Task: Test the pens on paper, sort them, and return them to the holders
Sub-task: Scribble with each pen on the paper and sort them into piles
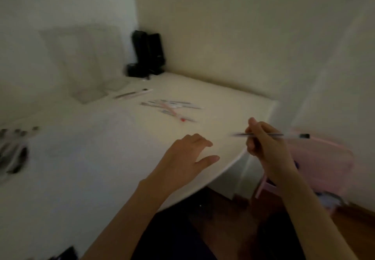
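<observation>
Testing and sorting appear unfinished. The right hand (263,144) is clamped on one pen (291,135) beyond the worktop (223,97) edge, while the left hand (188,154) lies open, fingers relaxed. Loose pens (172,107) lie mid-worktop, apart from the blurred clear holders (87,67); none looks returned.
</observation>
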